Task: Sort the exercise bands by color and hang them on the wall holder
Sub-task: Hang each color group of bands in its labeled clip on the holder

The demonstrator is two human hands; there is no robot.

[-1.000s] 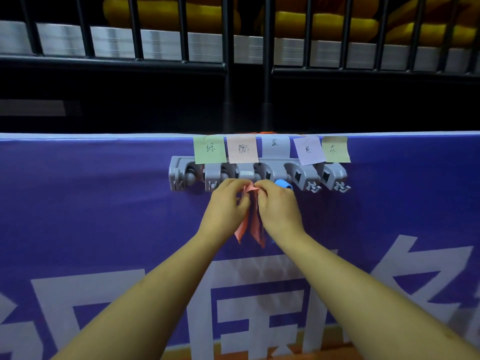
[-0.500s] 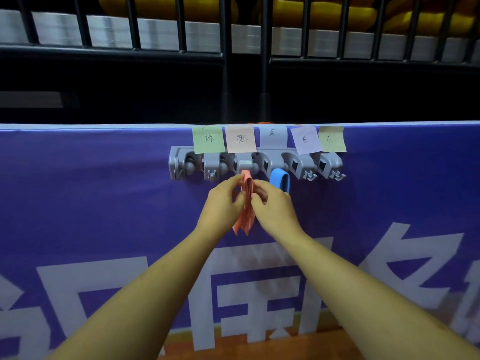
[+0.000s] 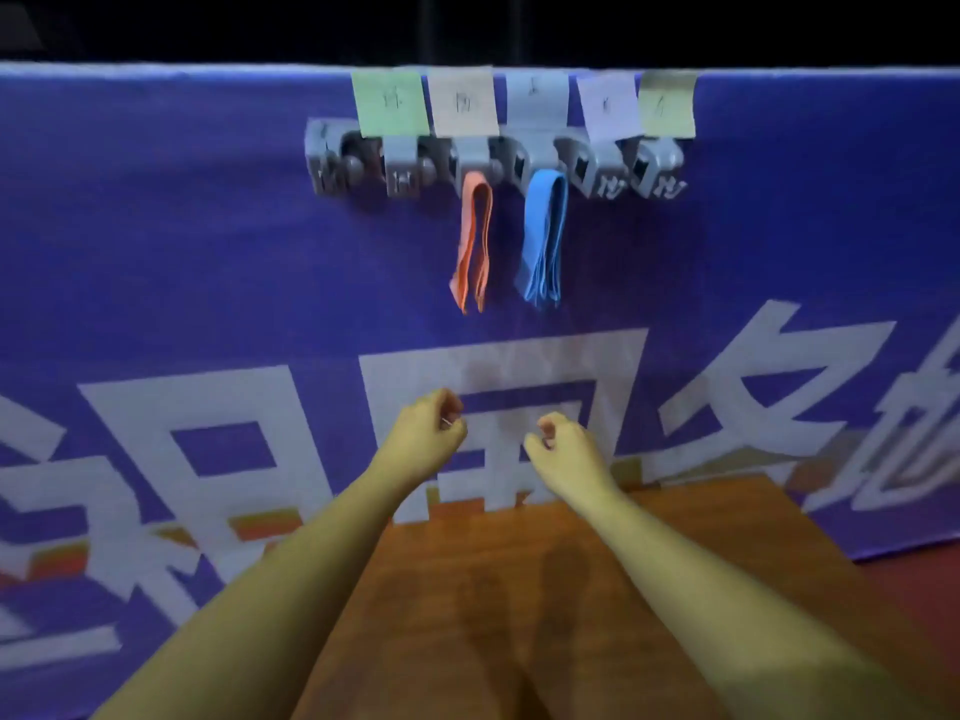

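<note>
Above both hands, the orange band (image 3: 472,241) hung from the grey wall holder (image 3: 400,168), just beside the blue band (image 3: 543,236), with a row of sticky notes (image 3: 462,101) over the clips. Well below the bands, the left hand (image 3: 426,433) and right hand (image 3: 563,449) were near each other but apart, fingers loosely curled, holding nothing. Behind the hands stood a purple banner (image 3: 156,252); beneath the forearms lay a wooden table (image 3: 519,589).

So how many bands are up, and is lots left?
Two look done: the orange band hangs below the pink note, the blue band below the blue note, on the holder. Nothing is in hand: the left hand and right hand are loosely curled and empty. Left: nothing hangs below the green note, purple note or yellow note.
</note>
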